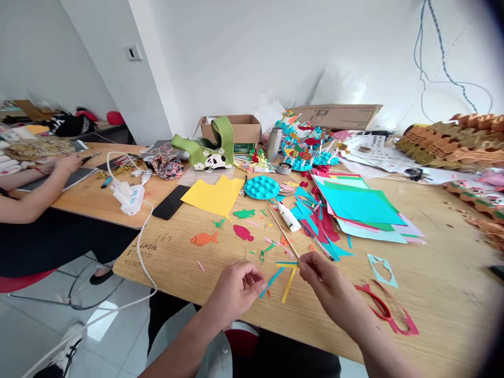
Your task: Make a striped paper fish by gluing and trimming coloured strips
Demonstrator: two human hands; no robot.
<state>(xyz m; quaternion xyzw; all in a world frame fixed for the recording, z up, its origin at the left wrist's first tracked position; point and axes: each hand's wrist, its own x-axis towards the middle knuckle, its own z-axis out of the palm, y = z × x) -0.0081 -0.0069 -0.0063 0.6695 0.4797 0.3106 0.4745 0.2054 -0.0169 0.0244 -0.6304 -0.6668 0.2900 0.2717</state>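
Power cable point(146, 265): was seen draped from the white power strip point(132, 198) over the table's left corner; if caught by the left elbow, the strip could be dragged.
Orange paper fish point(203, 240): was laid flat, left of the hands; could be creased by a resting wrist.
Left hand point(238, 286): was held with fingers curled and thumb drawn near; whether anything was pinched could not be told.
Loose blue strip point(272, 282): was found slantwise by the left fingertips; contact could not be told.
Loose yellow strip point(289, 286): was left between the hands; being so light, could be scattered by a sleeve or draught.
Held strips point(285, 264): one blue, one yellow, were pinched at their right ends; could be bent by too tight a pinch.
Wooden stick point(282, 230): was pointed at the right fingertips; whether it was gripped could not be told.
Right hand point(325, 275): was closed on the held strips.
Glue bottle point(289, 217): was lying behind the right hand; could be rolled by a knuckle.
Front edge: was crossed by both forearms; scraps could be brushed over it.
Room: was judged tightest behind the hands, among paper scraps point(269, 247), and widest rightward, toward the light-blue cut-out sheet point(374, 262).
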